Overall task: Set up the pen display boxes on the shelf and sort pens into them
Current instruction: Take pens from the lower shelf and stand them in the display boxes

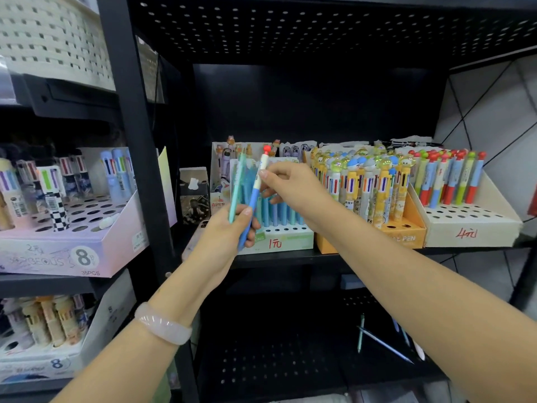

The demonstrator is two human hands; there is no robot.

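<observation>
On the left, a neighbouring black shelf carries a pale purple box with round holes in its top, and several thick pens stand in it. Above it sits a cream woven basket. A black upright post divides this part from the middle shelf, which is black metal with a dark back wall and a perforated board above.

The left hand, with a pale bangle on the wrist, grips a few pens in front of the shelf: a teal pen and a blue pen with a white upper part and a red top. The right hand pinches this blue pen near its upper part with the fingers curled.

Behind the hands stands a green box full of blue and teal pens. To the right stands an orange box packed with pens with character heads, then a cream box with red, blue and green pens in its back rows.

On the lower black shelf, a few loose pens lie at the right. At the far right there is a light tiled wall.
</observation>
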